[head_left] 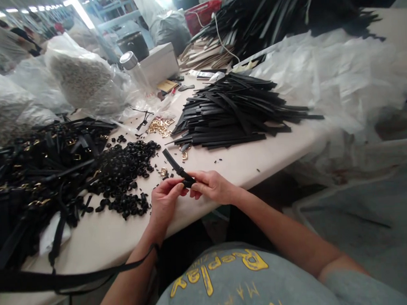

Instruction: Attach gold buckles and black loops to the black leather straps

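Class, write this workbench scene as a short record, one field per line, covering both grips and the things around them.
Held: short, flat black strap
Left grip: pinching the strap's near end
Right grip: pinching beside the left
To the left: heap of small black loops
Beyond: gold-coloured metal buckles; pile of long, flat black strips
Surface: pale tabletop

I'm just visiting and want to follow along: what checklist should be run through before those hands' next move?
1. Flat black leather-like strap gripped: ok, between left hand and right hand.
2. Strap's gripped end: cannot tell, fingers partly cover it.
3. Small gold metal-looking buckles on the pale smooth table: ok, piled beyond the hands.
4. Small black glossy loops on the table: ok, heaped toward the left.
5. Tabletop free of scraps: not ok, tiny dark bits lie scattered.
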The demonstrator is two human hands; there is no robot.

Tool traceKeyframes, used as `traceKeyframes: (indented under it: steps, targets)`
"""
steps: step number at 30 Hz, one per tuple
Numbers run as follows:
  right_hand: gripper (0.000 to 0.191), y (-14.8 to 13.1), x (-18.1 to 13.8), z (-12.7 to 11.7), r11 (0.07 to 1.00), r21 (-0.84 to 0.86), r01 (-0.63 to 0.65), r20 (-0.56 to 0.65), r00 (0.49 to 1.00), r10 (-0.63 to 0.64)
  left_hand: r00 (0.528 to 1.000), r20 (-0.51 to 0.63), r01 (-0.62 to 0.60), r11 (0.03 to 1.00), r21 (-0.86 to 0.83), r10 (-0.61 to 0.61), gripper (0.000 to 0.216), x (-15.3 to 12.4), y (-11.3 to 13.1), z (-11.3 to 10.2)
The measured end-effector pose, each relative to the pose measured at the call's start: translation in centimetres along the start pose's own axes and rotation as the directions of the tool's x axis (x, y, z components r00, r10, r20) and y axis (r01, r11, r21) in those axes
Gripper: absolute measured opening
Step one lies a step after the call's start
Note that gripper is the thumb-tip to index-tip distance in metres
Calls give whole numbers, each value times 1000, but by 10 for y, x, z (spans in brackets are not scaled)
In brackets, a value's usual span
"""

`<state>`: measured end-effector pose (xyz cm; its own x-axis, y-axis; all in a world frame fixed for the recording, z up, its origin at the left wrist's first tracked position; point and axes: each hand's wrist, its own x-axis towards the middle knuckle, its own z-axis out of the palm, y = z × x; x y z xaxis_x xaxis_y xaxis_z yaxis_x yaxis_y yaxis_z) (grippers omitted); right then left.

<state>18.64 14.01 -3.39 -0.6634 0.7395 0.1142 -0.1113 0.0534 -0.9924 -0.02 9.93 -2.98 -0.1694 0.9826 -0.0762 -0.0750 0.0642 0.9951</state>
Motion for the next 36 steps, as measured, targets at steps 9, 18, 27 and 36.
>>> traceKeyframes:
  steps: [9,18,27,36]
  targets:
    - [35,-2,0,4,998,38,46,-49,998,-44,992,-37,-121,992,29,122,21,-4,-1,4]
    - [33,-3,-2,5,995,-11,94,-25,995,-94,985,46,-169,975,142,164,15,-4,4,8]
    - [34,-1,-1,2,998,6,59,32,998,-59,972,38,-232,936,265,230,12,-4,2,8]
    - [20,-4,4,14,998,63,-28,-214,976,40,992,-14,-126,987,100,128,18,-6,4,11]
